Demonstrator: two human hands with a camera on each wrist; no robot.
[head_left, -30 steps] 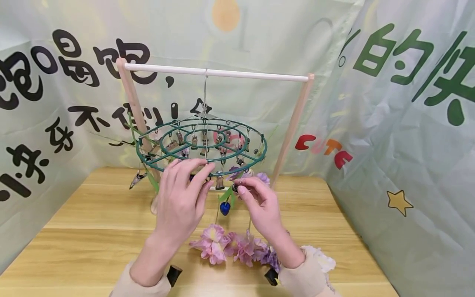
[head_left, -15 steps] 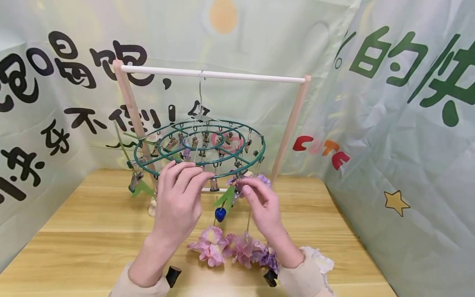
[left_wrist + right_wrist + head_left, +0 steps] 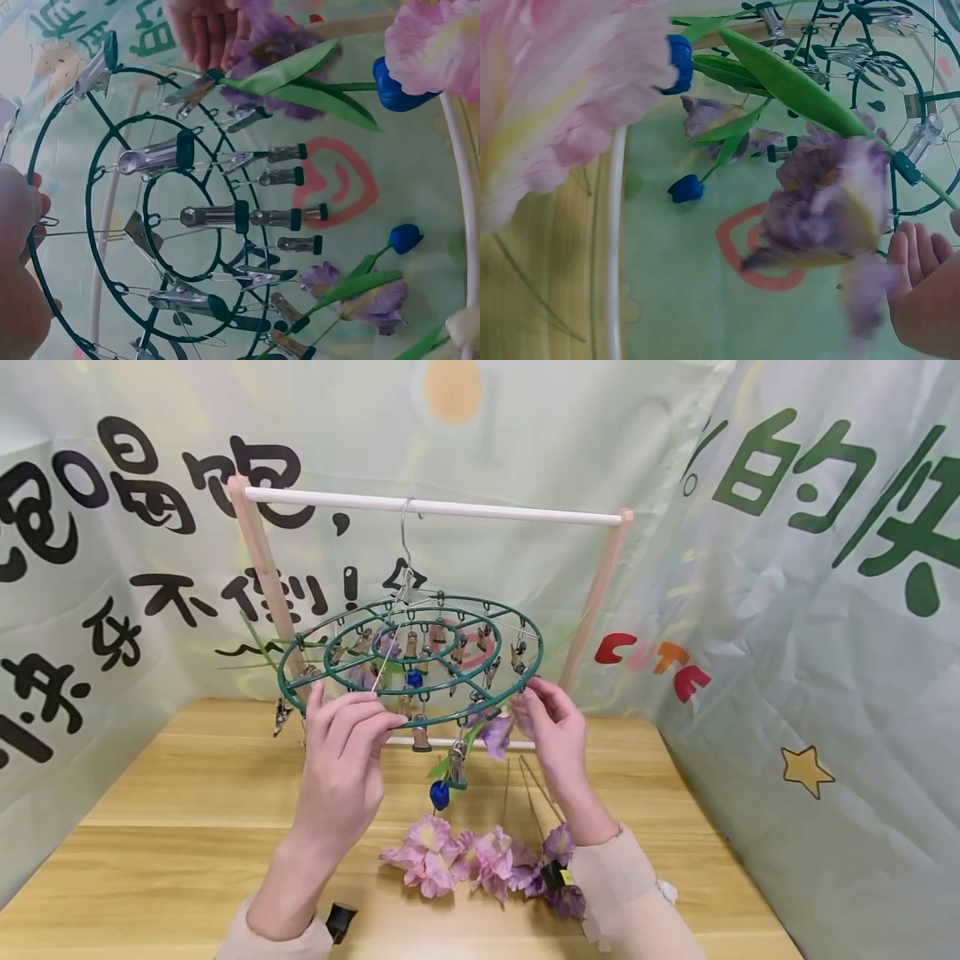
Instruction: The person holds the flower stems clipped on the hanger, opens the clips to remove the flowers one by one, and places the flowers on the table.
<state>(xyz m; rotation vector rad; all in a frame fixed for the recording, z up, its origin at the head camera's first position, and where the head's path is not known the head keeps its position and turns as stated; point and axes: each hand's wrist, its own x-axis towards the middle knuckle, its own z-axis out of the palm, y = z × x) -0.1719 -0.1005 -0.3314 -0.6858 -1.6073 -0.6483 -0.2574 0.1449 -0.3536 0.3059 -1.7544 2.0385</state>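
Note:
A green round clip hanger (image 3: 471,714) with concentric rings hangs by a metal hook; silver clips dangle from it. My left hand (image 3: 341,764) grips its front-left rim. At the right rim, my right hand (image 3: 558,739) is close to the ring with fingers and thumb apart, beside a purple artificial flower (image 3: 495,735). In the right wrist view that purple flower (image 3: 821,199) partly covers the space before the hand. A front clip (image 3: 457,766) holds a blue artificial tulip (image 3: 439,794), head downward. Another blue tulip (image 3: 406,238) hangs farther back, in the left wrist view.
A stand with a white bar (image 3: 510,512) and pinkish wooden posts (image 3: 258,552) carries the hanger. Pink flowers (image 3: 427,856) and purple flowers (image 3: 566,900) lie on the wooden table (image 3: 150,827) in front. Printed cloth (image 3: 825,635) surrounds the table.
The right hand has left the clip with the blue tulip and moved up and right to the rim. The hanger has turned and tilted slightly; that clip now hangs lower, toward the front.

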